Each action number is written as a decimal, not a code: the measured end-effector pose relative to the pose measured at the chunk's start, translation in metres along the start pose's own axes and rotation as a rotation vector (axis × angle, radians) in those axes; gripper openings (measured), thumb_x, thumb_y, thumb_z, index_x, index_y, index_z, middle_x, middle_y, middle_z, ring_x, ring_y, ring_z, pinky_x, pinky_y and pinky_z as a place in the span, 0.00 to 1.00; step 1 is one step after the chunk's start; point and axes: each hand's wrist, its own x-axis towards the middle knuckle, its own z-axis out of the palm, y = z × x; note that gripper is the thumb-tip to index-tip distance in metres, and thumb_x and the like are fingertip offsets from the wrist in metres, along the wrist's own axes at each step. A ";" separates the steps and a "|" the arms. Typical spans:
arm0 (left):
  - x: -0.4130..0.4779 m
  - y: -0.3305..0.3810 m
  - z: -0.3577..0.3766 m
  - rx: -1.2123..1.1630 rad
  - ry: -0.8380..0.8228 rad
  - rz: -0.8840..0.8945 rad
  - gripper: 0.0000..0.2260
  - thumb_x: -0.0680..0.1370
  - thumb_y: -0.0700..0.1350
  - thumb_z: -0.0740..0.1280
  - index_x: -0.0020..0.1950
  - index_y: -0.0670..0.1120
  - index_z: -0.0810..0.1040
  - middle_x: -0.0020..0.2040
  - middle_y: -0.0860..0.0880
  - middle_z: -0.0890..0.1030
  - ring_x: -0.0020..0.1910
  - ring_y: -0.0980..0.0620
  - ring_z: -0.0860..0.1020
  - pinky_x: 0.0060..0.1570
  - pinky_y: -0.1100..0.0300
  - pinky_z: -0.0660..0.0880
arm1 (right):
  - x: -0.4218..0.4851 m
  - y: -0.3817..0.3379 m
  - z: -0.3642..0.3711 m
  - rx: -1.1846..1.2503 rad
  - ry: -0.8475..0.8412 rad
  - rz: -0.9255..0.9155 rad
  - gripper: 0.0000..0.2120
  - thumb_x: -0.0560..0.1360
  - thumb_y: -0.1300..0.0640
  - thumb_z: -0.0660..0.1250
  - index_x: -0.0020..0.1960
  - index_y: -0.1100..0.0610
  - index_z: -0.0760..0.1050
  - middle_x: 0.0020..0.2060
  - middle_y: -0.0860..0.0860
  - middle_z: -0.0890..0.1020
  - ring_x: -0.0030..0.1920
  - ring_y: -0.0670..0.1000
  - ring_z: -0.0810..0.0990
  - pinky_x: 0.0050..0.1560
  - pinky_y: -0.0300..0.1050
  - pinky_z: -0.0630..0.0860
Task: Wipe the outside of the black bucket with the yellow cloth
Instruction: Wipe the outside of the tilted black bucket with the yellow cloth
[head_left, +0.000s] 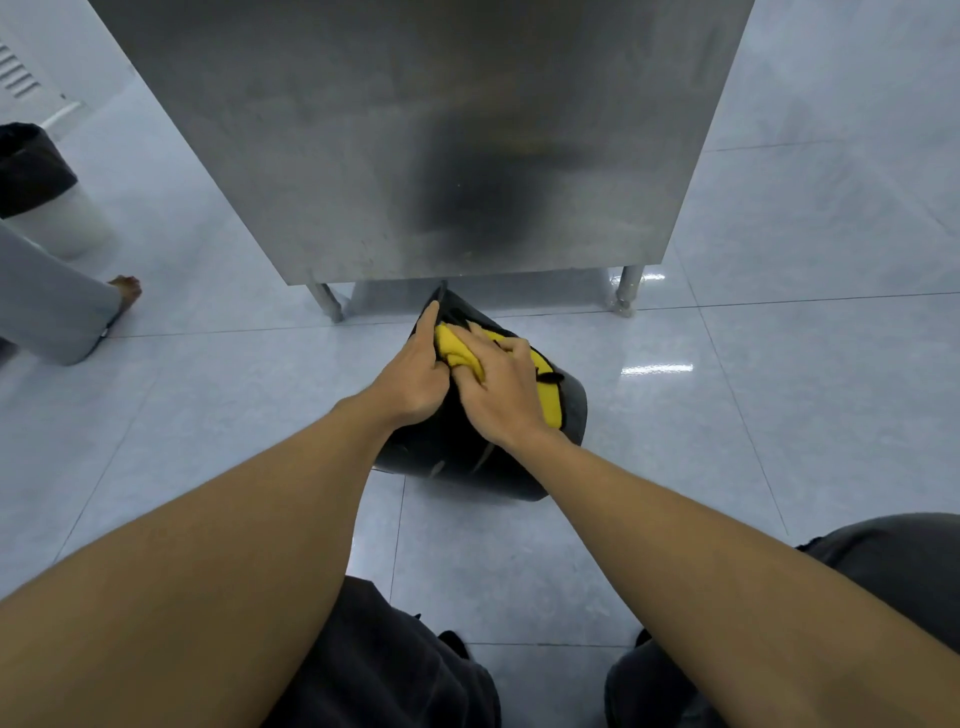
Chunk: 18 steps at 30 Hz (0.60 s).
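Observation:
The black bucket (457, 457) lies tilted on the pale tiled floor, just in front of a steel cabinet. My left hand (413, 371) grips its upper rim, index finger stretched along the edge. My right hand (501, 387) presses the yellow cloth (460, 348) flat against the bucket's side. Part of the cloth shows beyond my fingers, toward the right of the bucket. My forearms hide the bucket's near left part.
A stainless steel cabinet (415, 135) on short legs (626, 291) stands right behind the bucket. At the left are another person's trouser leg and bare foot (124, 291) and a white bin with a black liner (36, 171). My knees (395, 665) are at the bottom.

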 end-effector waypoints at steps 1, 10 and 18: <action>0.000 -0.002 0.000 -0.005 -0.017 0.008 0.34 0.80 0.36 0.55 0.82 0.47 0.40 0.81 0.44 0.55 0.79 0.46 0.58 0.77 0.54 0.55 | 0.002 0.001 -0.001 -0.008 0.015 0.028 0.21 0.82 0.49 0.58 0.74 0.40 0.68 0.73 0.44 0.72 0.65 0.55 0.67 0.68 0.51 0.66; -0.005 0.013 0.006 -0.008 0.006 0.028 0.22 0.82 0.36 0.55 0.74 0.43 0.52 0.59 0.45 0.72 0.55 0.44 0.78 0.57 0.46 0.77 | 0.021 0.020 -0.012 -0.035 0.140 0.608 0.18 0.82 0.43 0.53 0.67 0.45 0.72 0.52 0.53 0.73 0.62 0.58 0.70 0.63 0.56 0.72; 0.001 0.004 0.001 -0.014 0.099 -0.035 0.21 0.81 0.36 0.56 0.73 0.44 0.56 0.63 0.38 0.74 0.57 0.43 0.75 0.53 0.55 0.72 | -0.012 0.020 -0.002 -0.078 0.032 -0.066 0.20 0.79 0.50 0.61 0.70 0.46 0.73 0.70 0.42 0.74 0.62 0.53 0.67 0.64 0.53 0.68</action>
